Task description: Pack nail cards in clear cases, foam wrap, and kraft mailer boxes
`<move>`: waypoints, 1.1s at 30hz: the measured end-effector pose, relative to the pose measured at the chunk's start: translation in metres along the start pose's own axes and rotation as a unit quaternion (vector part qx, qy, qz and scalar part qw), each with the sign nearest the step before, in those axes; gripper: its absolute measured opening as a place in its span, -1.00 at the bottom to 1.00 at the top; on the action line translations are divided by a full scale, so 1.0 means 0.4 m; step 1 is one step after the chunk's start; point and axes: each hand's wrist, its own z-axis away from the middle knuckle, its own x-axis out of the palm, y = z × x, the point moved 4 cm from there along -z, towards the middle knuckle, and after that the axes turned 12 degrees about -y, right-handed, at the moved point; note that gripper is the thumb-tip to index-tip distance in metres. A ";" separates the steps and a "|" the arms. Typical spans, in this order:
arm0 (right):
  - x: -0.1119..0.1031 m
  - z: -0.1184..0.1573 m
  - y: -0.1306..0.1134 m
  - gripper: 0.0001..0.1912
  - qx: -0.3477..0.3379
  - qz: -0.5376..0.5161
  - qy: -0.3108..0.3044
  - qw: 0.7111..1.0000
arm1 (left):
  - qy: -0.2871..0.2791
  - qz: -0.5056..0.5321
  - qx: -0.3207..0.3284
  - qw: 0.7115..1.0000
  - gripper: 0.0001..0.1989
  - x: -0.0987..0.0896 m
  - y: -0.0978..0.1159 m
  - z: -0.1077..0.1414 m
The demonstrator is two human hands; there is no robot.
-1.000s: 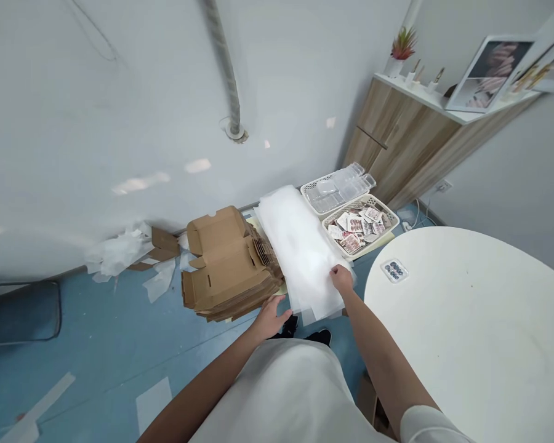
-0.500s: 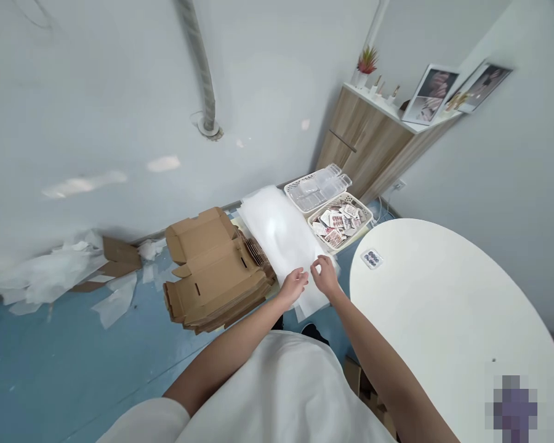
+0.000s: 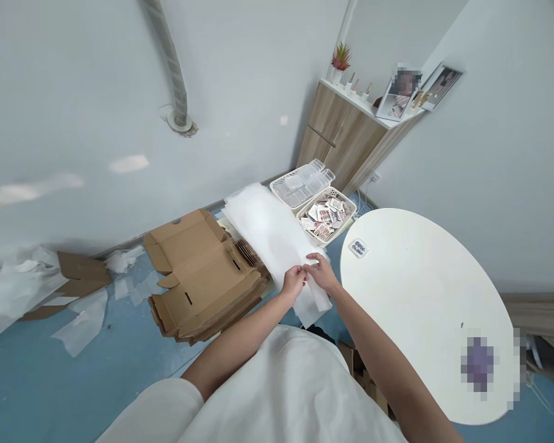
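A stack of thin white packing foam sheets (image 3: 268, 227) lies in front of me, its near end hanging toward my body. Over that near end my left hand (image 3: 294, 281) is closed, thumb and fingers pinched on the top foam sheet. My right hand (image 3: 321, 272) meets it from the right, its fingertips pressed against the left fingertips at the same sheet and its index finger arched. A flap of the sheet bends up just below the right hand. The exact grip between the fingertips is hidden. Flattened brown cardboard boxes (image 3: 212, 271) are piled left of the foam.
Beyond the foam, a white basket (image 3: 300, 232) holds printed cards, and another basket (image 3: 277, 187) holds clear plastic cases. A round white table (image 3: 415, 283) at right bears a small nail-set case (image 3: 359, 248). Foam scraps (image 3: 85, 320) litter the left floor. A wooden cabinet (image 3: 346, 132) stands behind.
My hands have come together at the foam's near end, fingertips now touching, and a flap of sheet bends up there. The view has turned right, showing more of the table.
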 end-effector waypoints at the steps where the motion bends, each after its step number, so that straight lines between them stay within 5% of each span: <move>1: -0.007 -0.003 0.000 -0.72 -0.002 0.025 -0.008 1.000 | -0.011 -0.034 0.000 0.999 -0.78 0.005 -0.004 0.002; 8: -0.083 0.031 0.011 -0.60 -0.056 0.195 0.025 0.979 | 0.069 -0.121 -0.038 0.990 -0.55 -0.005 -0.035 -0.001; 15: -0.223 0.174 0.075 -0.58 -0.065 0.169 0.138 0.974 | 0.105 -0.213 -0.121 0.964 -0.28 0.052 -0.059 -0.028; 17: -0.268 0.237 0.112 -0.59 -0.058 0.128 0.218 0.966 | 0.061 -0.229 -0.159 0.958 -0.16 0.094 -0.080 -0.034; 20: -0.315 0.346 0.208 -0.59 0.015 0.030 0.357 0.934 | -0.087 -0.201 -0.206 0.954 -0.03 0.195 -0.129 -0.040; 22: -0.318 0.419 0.295 -0.57 0.094 -0.063 0.434 0.894 | -0.183 -0.186 -0.216 0.941 -0.03 0.276 -0.165 -0.041; 25: -0.286 0.517 0.426 -0.54 0.185 -0.177 0.510 0.821 | -0.252 -0.206 -0.206 0.923 -0.13 0.385 -0.220 -0.045; 28: -0.238 0.591 0.534 -0.58 0.236 -0.223 0.516 0.793 | -0.278 -0.281 -0.163 0.904 -0.23 0.465 -0.266 -0.060; 33: -0.188 0.661 0.649 -0.66 0.239 -0.290 0.425 0.823 | -0.246 -0.466 -0.029 0.849 -0.44 0.507 -0.289 -0.097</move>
